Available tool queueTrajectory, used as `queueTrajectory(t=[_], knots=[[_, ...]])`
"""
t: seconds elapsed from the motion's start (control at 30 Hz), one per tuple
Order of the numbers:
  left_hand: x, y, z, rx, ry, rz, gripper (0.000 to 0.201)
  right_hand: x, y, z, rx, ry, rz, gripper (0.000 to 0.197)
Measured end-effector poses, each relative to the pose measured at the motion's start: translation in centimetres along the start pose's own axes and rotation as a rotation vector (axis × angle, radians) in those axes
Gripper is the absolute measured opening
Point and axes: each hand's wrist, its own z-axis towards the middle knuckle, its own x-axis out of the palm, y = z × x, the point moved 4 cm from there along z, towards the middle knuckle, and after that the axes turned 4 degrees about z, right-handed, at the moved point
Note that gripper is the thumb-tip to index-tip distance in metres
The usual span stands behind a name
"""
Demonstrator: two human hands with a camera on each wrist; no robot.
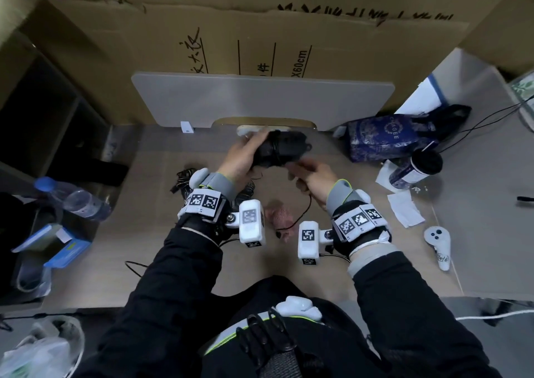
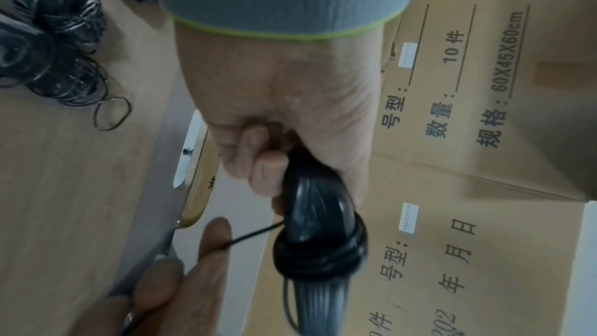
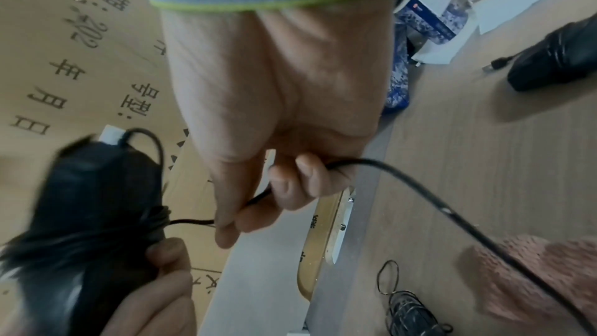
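Two hands work above the counter [image 1: 289,268], toward its far half. Cardboard boxes [image 1: 260,45] wall the far edge. Blue bag [image 1: 387,138] right, rubber bands [image 1: 185,178] left, pink cloth [image 1: 278,214] near; open room between. Left hand [image 1: 242,158] wraps the black bundle [image 1: 277,149], held off the counter. Right hand [image 1: 313,175], just right of it, pinches the cord [image 3: 447,210] wound round the bundle.

One black bundle [image 1: 278,149] and one cord [image 3: 446,210] over the table's [image 1: 202,262] far edge, one pink cloth [image 1: 278,216] mid-table. By the right edge sit one blue bag [image 1: 387,138], one cup [image 1: 416,169], one controller [image 1: 437,244] and two napkins [image 1: 404,208]. One bottle [image 1: 72,198] lies past the left edge.
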Motion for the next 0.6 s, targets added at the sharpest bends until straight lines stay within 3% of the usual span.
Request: queueTrajectory(t=[0.07, 0.2, 0.27, 0.37, 0.47, 0.6], knots=[[-0.6, -0.8, 0.2, 0.088, -0.122, 0.06, 0.033, 0.7, -0.3, -0.3, 0.034, 0.12, -0.053, 0.021], [-2.2, -0.9, 0.4, 0.249, -0.266, 0.372, 0.032, 1.9, 1.7, -0.9, 0.04, 0.251, -0.158, 0.024], [-2.5, -0.5, 0.6, 0.227, -0.206, 0.575, 0.029, 1.5, 3.7, -1.1, -0.066, 0.212, -0.22, 0.021], [-2.0, -0.4, 0.6, 0.189, 0.052, 0.819, 0.037, 0.0, 5.7, -0.2, -0.201, 0.008, -0.17, 0.027], [-0.8, -0.3, -0.2, 0.08, 0.215, 0.549, 0.038, -1.0, 5.5, 0.7, -0.244, -0.117, -0.088, 0.023], [-0.1, -0.2, -0.3, -0.064, 0.232, 0.159, 0.043, -1.5, 3.0, 1.0, -0.191, -0.199, 0.038, 0.026]])
